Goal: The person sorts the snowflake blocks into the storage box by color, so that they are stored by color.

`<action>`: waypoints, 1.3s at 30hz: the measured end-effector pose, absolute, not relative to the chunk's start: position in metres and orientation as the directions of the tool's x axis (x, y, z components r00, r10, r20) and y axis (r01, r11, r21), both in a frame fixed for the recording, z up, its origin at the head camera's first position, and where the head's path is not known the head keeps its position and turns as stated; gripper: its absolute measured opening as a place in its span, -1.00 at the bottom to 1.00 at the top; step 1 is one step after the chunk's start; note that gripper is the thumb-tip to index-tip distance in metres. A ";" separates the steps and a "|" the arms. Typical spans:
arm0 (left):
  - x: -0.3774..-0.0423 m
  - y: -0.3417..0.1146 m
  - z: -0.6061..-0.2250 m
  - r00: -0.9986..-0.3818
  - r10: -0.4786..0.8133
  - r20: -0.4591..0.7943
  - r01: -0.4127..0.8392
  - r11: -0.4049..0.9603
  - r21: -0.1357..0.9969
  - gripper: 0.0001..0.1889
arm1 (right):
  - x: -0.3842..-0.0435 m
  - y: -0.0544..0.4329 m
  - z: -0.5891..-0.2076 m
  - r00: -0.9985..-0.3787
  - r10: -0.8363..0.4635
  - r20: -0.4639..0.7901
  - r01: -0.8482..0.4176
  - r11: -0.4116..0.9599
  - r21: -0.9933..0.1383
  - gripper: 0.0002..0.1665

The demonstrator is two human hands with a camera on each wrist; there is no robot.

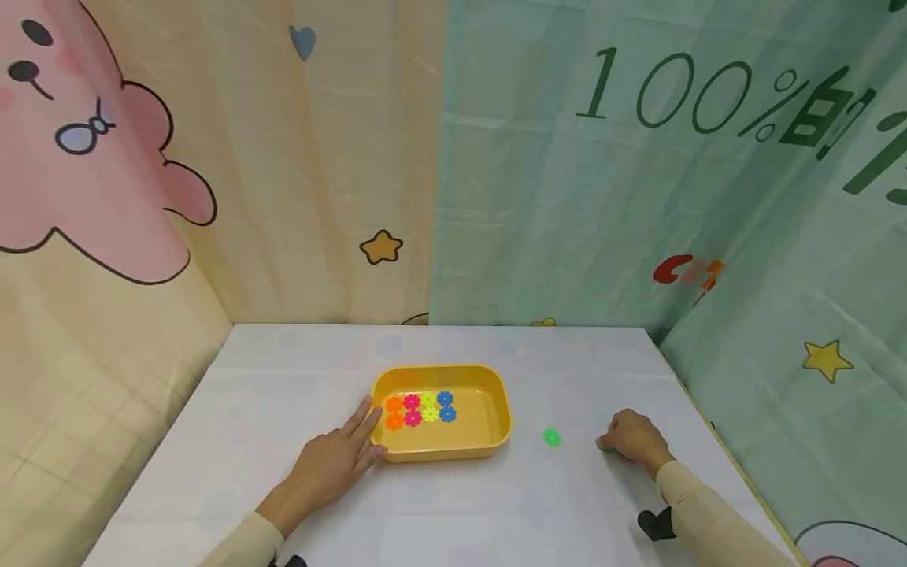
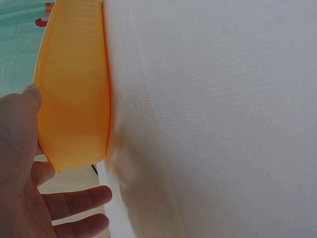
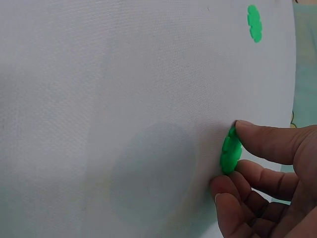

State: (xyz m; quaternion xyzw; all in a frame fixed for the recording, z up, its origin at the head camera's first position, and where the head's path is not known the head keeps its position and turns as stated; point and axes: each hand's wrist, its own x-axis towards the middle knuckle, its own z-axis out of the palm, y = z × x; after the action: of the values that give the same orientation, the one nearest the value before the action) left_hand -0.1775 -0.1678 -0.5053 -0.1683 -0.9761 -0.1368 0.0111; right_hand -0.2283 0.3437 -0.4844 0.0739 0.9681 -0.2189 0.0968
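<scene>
A yellow tray sits on the white table, holding two rows of small flower-shaped discs. From left to right they run orange, pink, yellow-green and blue. My left hand rests against the tray's left end, its thumb at the rim in the left wrist view and the other fingers extended. Over on the right, my right hand pinches a green flower-shaped disc between thumb and fingers, close to the table. Another green disc lies flat between the tray and that hand.
The white table reaches back to printed curtains, beige at the left and green at the right. Dark straps show near both wrists.
</scene>
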 end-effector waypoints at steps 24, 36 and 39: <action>-0.179 -0.169 -0.507 -0.941 0.328 0.083 0.338 0.905 0.259 -0.21 | -0.228 0.342 -0.480 -0.969 0.064 -0.238 0.169 0.876 -0.451 -0.72; -0.180 -0.168 -0.507 -0.941 0.329 0.073 0.337 0.905 0.259 -0.22 | -0.228 0.347 -0.495 -0.963 0.081 -0.257 0.216 0.802 -0.557 -0.69; -0.180 -0.168 -0.507 -0.942 0.329 0.071 0.336 0.906 0.256 -0.22 | -0.227 0.345 -0.494 -0.957 0.093 -0.275 0.249 0.749 -0.613 -0.75</action>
State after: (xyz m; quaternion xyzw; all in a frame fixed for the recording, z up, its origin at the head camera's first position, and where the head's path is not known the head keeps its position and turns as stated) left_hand -0.1797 -0.1684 -0.5074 -0.1705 -0.9762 -0.1335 0.0129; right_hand -0.2274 0.3449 -0.4940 0.0923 0.9282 -0.3418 0.1143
